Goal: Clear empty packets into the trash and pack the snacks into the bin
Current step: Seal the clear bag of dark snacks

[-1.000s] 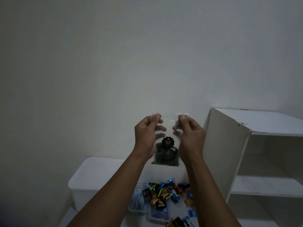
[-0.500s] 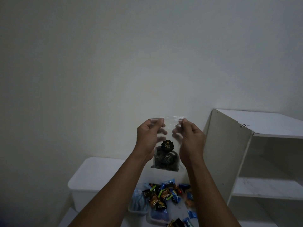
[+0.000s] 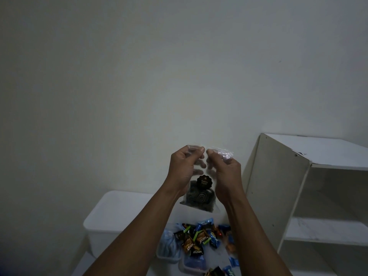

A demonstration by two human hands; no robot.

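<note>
I hold up a clear plastic bag (image 3: 201, 198) with dark spiral snacks and a round black label inside. My left hand (image 3: 184, 168) pinches the bag's top edge on the left. My right hand (image 3: 225, 176) pinches the top edge on the right, close beside the left. The bag hangs between my wrists, in front of the wall. Below lies a pile of small wrapped snacks (image 3: 199, 238), in blue, brown and black wrappers, over small clear containers (image 3: 169, 250). A white lidded bin (image 3: 119, 214) stands behind them on the left.
A white open shelf unit (image 3: 310, 188) stands at the right, with bare shelves. A plain wall fills the upper view. More loose wrappers (image 3: 221, 271) lie at the bottom edge.
My two hands have drawn closer together along the bag's top edge, and the bag now hangs slightly tilted. The view has shifted a little.
</note>
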